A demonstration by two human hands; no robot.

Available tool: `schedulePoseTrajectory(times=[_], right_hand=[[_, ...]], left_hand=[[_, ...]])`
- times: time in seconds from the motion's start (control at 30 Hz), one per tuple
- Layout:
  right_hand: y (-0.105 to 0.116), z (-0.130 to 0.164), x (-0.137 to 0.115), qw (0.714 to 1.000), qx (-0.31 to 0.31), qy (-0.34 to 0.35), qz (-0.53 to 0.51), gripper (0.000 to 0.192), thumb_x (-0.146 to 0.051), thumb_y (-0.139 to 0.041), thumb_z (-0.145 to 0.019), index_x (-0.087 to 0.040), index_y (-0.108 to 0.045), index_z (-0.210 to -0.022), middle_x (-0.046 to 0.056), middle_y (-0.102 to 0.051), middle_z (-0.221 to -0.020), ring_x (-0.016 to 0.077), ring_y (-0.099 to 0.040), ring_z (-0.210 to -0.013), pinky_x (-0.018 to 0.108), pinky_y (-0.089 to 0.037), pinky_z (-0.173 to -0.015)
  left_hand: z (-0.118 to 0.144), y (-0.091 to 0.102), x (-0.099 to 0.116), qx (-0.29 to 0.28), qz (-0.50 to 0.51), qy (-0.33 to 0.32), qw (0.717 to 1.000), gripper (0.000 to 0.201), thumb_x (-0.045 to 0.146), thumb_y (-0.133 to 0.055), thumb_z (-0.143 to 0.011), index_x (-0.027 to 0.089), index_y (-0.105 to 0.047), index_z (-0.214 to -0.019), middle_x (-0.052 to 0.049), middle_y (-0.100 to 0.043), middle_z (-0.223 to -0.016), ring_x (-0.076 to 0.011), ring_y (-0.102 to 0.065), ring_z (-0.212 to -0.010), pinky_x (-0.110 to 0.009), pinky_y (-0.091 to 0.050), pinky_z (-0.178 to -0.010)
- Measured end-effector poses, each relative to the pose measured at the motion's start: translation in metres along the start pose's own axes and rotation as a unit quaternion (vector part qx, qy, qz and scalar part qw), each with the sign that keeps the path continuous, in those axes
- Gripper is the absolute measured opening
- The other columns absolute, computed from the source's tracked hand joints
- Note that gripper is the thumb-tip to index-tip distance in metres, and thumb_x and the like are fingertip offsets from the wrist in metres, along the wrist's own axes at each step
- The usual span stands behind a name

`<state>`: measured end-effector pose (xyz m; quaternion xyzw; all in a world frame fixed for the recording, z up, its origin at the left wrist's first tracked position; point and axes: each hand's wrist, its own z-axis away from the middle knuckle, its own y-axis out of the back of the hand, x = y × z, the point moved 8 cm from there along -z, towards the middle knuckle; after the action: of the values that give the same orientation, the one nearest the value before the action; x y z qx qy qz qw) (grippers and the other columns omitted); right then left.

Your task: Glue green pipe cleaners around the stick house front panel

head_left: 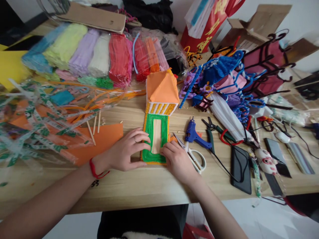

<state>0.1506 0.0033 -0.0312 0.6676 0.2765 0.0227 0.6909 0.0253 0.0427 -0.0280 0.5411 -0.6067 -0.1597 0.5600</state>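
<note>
A small craft house model (pixel 162 88) with an orange pitched roof and yellow-and-white striped walls stands at the far end of a green base (pixel 147 154) edged in orange-yellow. Down the base's middle lies a panel of pale wooden sticks (pixel 157 132). Along the base's left side rests my left hand (pixel 131 147), fingers curved but apart, the thumb by the near left corner. My right hand (pixel 178 159) is closed, its fingertips pressed together at the panel's lower right; whatever they hold is hidden. White-handled scissors (pixel 196 159) lie just right of it.
A blue glue gun (pixel 195 136) and pliers (pixel 210 132) lie to the right, near a black phone (pixel 240 171). Orange sheet (pixel 109 136) and tangled plastic wrap (pixel 45 122) cover the left. Bundled pipe cleaners (pixel 99 53) line the back; finished lantern-like crafts (pixel 224 73) are heaped back right.
</note>
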Motion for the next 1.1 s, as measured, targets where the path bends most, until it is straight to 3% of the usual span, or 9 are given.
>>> schedulePoseTrajectory(times=[0.3, 0.63, 0.8, 0.97, 1.1], right_hand=[[0.002, -0.001, -0.003, 0.998, 0.024, 0.050, 0.006, 0.029, 0.005, -0.044, -0.078, -0.017, -0.063, -0.083, 0.004, -0.057, -0.078, 0.0197, -0.047, -0.077, 0.031, -0.043, -0.071], [0.004, 0.003, 0.005, 0.996, 0.062, 0.030, -0.048, 0.025, -0.001, -0.045, -0.085, -0.017, -0.064, -0.086, 0.005, -0.059, -0.082, 0.0187, -0.051, -0.079, 0.031, -0.047, -0.072], [0.005, 0.003, 0.011, 0.993, 0.073, -0.004, -0.097, 0.020, -0.009, -0.047, -0.088, -0.018, -0.065, -0.086, 0.005, -0.060, -0.083, 0.0187, -0.054, -0.081, 0.034, -0.049, -0.076], [0.008, 0.002, 0.011, 0.989, 0.073, -0.011, -0.125, 0.017, -0.016, -0.049, -0.091, -0.018, -0.065, -0.085, 0.006, -0.060, -0.083, 0.0190, -0.056, -0.081, 0.035, -0.050, -0.075], [0.012, 0.002, 0.009, 0.988, 0.073, -0.010, -0.134, 0.017, -0.018, -0.050, -0.091, -0.018, -0.065, -0.085, 0.006, -0.061, -0.084, 0.0184, -0.057, -0.081, 0.034, -0.051, -0.074]], left_hand=[[0.000, 0.006, 0.013, 0.044, 0.029, -0.034, 0.998, 0.032, 0.025, -0.062, -0.080, 0.021, -0.058, -0.111, -0.005, -0.067, -0.106, -0.0224, -0.054, -0.114, -0.052, -0.029, -0.112], [0.000, 0.003, 0.024, 0.055, 0.021, -0.063, 0.996, 0.019, 0.016, -0.061, -0.080, 0.021, -0.061, -0.099, -0.001, -0.072, -0.099, -0.0190, -0.060, -0.105, -0.050, -0.035, -0.110], [0.001, -0.002, 0.035, 0.062, -0.028, -0.106, 0.992, 0.019, 0.014, -0.060, -0.083, 0.021, -0.063, -0.100, -0.001, -0.072, -0.103, -0.0162, -0.063, -0.099, -0.048, -0.038, -0.109], [0.005, -0.007, 0.049, 0.063, -0.106, -0.169, 0.978, 0.023, 0.012, -0.061, -0.082, 0.020, -0.064, -0.103, -0.001, -0.070, -0.109, -0.0198, -0.062, -0.105, -0.049, -0.041, -0.106], [0.003, -0.008, 0.050, 0.064, -0.108, -0.148, 0.981, 0.021, 0.013, -0.060, -0.083, 0.021, -0.065, -0.102, -0.001, -0.071, -0.107, -0.0196, -0.062, -0.107, -0.047, -0.043, -0.104]])
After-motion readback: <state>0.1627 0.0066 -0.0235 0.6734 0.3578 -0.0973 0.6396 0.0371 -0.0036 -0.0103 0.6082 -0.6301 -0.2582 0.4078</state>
